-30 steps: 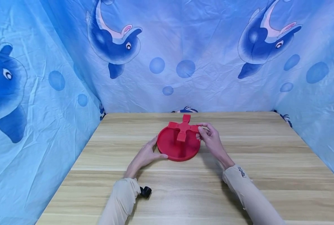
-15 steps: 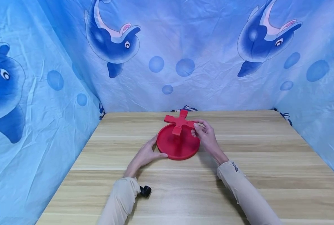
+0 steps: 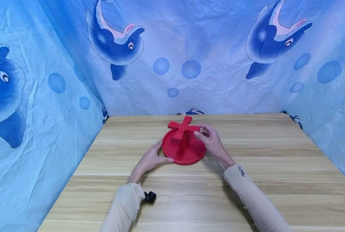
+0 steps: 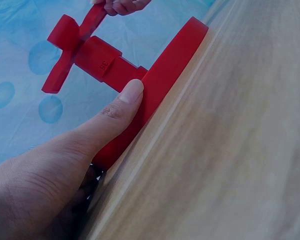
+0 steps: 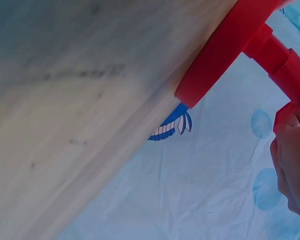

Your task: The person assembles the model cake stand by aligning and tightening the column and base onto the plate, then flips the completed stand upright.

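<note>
A red round base (image 3: 184, 162) with a raised rim lies on the table in the head view. My left hand (image 3: 150, 159) grips its near-left side, the thumb along the rim. Above the base's middle is a red four-armed cross piece (image 3: 184, 127), whose right arm my right hand (image 3: 212, 140) pinches between thumb and fingers. Under the cross, the left wrist view has a thick collar (image 4: 97, 57) with a small "35" mark, in line with the narrower post (image 4: 122, 73) rising from the base. Much of the left hand's fingers is hidden behind the base.
The wood-grain table (image 3: 184, 199) spreads around the base. Blue cloth (image 3: 219, 90) printed with dolphins hangs behind it and along the sides. A black wrist camera (image 3: 150, 197) sticks out beside the left sleeve.
My right hand has carried the cross piece left, first up and then slightly down over the base's middle. My left hand and the base have stayed put.
</note>
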`<state>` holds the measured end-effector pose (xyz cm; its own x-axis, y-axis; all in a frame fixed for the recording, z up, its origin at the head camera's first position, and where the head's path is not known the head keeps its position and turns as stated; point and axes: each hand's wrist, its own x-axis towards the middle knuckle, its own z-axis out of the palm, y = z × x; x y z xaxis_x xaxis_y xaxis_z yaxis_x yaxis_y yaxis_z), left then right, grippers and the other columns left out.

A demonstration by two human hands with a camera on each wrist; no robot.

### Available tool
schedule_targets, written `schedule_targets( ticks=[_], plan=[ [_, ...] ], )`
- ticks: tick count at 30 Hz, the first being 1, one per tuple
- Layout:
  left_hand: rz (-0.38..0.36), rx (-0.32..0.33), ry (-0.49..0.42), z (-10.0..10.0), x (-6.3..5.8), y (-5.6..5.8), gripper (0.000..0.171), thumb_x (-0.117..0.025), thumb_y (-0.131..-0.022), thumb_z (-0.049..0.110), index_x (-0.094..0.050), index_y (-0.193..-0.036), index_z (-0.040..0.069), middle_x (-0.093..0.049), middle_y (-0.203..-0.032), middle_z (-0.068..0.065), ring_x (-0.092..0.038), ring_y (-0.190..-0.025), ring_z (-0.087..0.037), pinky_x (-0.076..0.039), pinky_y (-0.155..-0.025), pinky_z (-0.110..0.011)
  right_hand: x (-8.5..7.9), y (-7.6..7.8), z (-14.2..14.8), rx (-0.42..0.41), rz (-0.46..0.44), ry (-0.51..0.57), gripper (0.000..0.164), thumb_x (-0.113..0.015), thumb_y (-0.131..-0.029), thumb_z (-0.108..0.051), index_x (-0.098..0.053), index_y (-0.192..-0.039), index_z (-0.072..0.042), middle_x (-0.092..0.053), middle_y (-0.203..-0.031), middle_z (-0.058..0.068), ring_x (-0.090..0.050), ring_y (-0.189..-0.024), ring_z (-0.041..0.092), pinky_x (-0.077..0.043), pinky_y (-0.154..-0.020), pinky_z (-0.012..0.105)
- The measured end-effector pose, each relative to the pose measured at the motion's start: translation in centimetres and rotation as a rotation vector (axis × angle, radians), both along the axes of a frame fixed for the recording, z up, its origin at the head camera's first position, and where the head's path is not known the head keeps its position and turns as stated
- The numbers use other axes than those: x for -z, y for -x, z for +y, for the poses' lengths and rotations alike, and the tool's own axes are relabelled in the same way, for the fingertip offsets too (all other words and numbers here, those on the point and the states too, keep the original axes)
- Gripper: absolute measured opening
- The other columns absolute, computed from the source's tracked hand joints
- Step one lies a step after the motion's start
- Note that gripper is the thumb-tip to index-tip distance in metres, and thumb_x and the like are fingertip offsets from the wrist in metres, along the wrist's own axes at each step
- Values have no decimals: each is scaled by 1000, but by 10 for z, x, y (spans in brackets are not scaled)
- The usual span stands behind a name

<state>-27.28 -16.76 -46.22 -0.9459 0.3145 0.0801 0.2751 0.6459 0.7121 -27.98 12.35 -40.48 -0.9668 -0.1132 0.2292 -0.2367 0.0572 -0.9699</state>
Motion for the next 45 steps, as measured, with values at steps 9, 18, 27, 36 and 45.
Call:
schedule_targets(
  ticks=[9,18,27,36,45],
  plan=[
    [-6,5,-5,-1,0,1,114,-86,-73,66,-31,-165,25,-37,-164,0,-35,-149,-27,-38,-114,-58,3,-2,4,20,33,-138,43,-69,-102,-14,-59,-141,-1,-63,-98,14,-54,-90,23,-50,-75,25],
    [-2,1,-12,-1,1,1,115,-86,-73,65,-31,-165,24,-36,-165,-2,-34,-149,-29,-37,-114,-59,4,-5,3,39,86,-176,43,-70,-100,-9,-59,-139,4,-62,-103,15,-56,-94,26,-48,-74,19],
    [9,10,-15,-1,1,3,115,-86,-73,66,-30,-165,24,-37,-164,-1,-35,-149,-28,-37,-114,-59,4,-11,0,53,115,-213,39,-73,-98,-13,-63,-134,-1,-63,-101,13,-58,-90,26,-51,-72,21],
    [1,6,-3,0,1,5,115,-86,-73,65,-30,-165,26,-38,-164,-2,-35,-149,-28,-39,-113,-57,8,-16,-8,95,241,-227,40,-77,-93,-6,-64,-130,2,-67,-99,12,-61,-87,24,-53,-71,19],
    [-1,7,-3,-1,1,5,115,-87,-73,64,-29,-165,25,-38,-164,-2,-36,-149,-27,-37,-115,-55,11,-22,-18,137,325,-278,37,-79,-92,-5,-65,-126,2,-68,-98,9,-64,-88,22,-56,-74,24]
  ],
)
